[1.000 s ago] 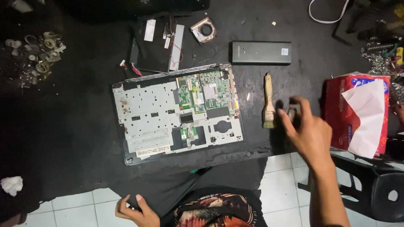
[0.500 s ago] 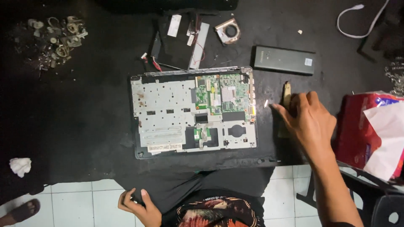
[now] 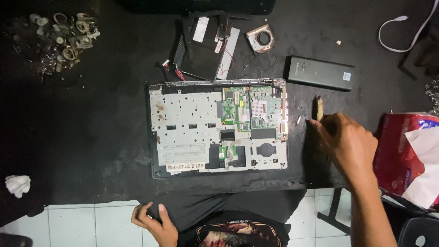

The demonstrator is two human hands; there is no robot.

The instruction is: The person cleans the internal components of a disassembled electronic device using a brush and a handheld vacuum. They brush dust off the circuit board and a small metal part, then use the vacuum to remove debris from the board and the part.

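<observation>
An opened laptop base (image 3: 192, 132) lies on the black table, its silver frame and green circuit board (image 3: 254, 107) exposed. To its right a wooden-handled paintbrush (image 3: 320, 108) lies on the table, with only its far end showing. My right hand (image 3: 348, 142) covers the rest of the brush, fingers curled down around it. My left hand (image 3: 154, 220) rests on my dark trousers below the table edge. Its fingers are spread and it holds nothing.
A black rectangular battery (image 3: 320, 73), a copper-coloured fan (image 3: 259, 37) and black parts with wires (image 3: 206, 43) lie behind the laptop. A heap of small metal bits (image 3: 61, 36) is far left. A red tissue pack (image 3: 404, 151) is at right, a white cable (image 3: 407, 32) far right, a crumpled tissue (image 3: 17, 185) at left.
My right hand has moved left onto the paintbrush and curled over it. The view has shifted so the laptop sits further right. My left hand stays on my lap.
</observation>
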